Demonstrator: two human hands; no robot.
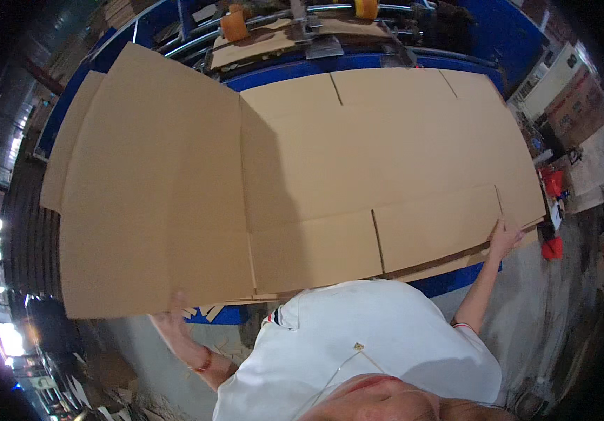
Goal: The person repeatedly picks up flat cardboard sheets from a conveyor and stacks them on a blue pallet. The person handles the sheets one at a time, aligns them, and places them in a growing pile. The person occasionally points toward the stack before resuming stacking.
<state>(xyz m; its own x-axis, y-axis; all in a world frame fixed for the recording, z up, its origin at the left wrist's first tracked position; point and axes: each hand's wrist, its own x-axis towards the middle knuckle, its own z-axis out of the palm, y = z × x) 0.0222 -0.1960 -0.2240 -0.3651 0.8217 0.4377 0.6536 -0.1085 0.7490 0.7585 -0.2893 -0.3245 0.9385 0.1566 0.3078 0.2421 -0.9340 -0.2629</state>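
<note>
A large brown cardboard sheet (386, 151), slotted along its near and far edges and creased into panels, spreads out before me. Its left panel (151, 189) is raised along a crease and casts a shadow over the middle. My left hand (174, 319), a little blurred, grips that panel's near edge, with some fingers hidden by the board. At the near right corner, my right hand (504, 238) pinches the sheet's edge, thumb side on top. More cardboard (449, 265) shows in a layer under the near edge.
Behind the sheet stands a blue machine (512, 35) with metal rods and orange rollers (234, 25). A blue support (224, 315) shows below, near cardboard scraps. Red items (552, 248) lie at the right, and stacked dark sheets (31, 231) stand at the left.
</note>
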